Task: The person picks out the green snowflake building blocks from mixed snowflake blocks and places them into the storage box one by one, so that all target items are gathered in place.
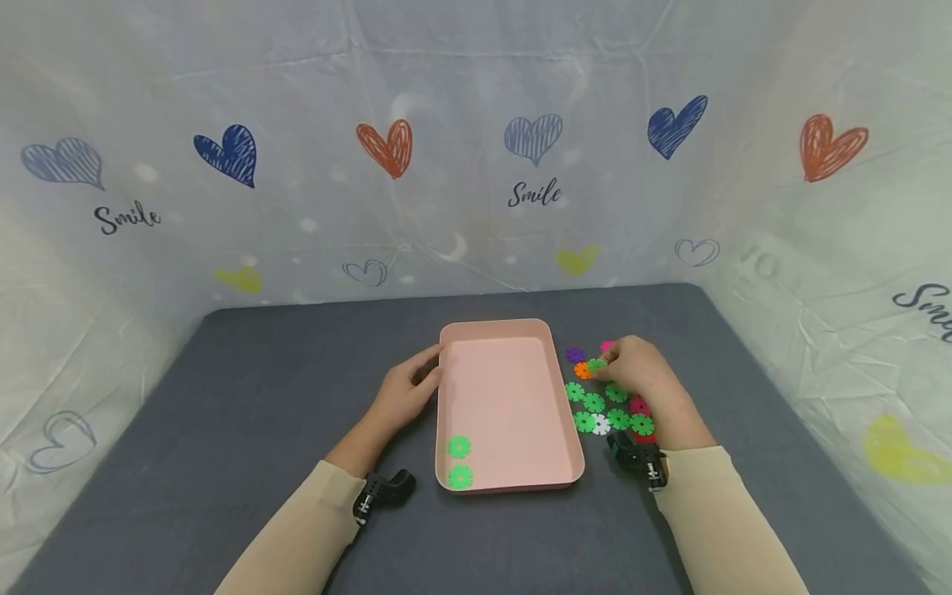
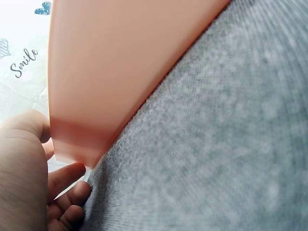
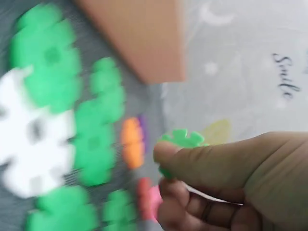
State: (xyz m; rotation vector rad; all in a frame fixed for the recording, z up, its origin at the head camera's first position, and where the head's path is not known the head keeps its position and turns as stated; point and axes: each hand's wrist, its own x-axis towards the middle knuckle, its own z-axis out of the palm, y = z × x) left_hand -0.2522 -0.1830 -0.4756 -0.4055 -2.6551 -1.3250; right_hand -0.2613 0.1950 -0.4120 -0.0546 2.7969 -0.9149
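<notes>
A pink tray (image 1: 500, 388) lies on the dark table, two green notched discs (image 1: 459, 463) in its near left corner. My left hand (image 1: 405, 390) rests against the tray's left side, thumb and fingers touching the wall; the left wrist view shows fingertips by the tray's wall (image 2: 106, 62). To the right of the tray, my right hand (image 1: 638, 366) pinches a green notched disc (image 3: 185, 138) between thumb and finger, held above the table. Around that hand lie loose discs: several green (image 1: 593, 402), a white (image 1: 601, 425), an orange (image 1: 583, 371) and a purple one (image 1: 575, 354).
Red discs (image 1: 640, 405) lie partly under the right wrist, and a pink disc (image 1: 606, 346) shows beyond the right fingers. Grey cloth covers the table (image 1: 312, 372). A pale curtain (image 1: 461, 83) printed with hearts hangs behind and at both sides.
</notes>
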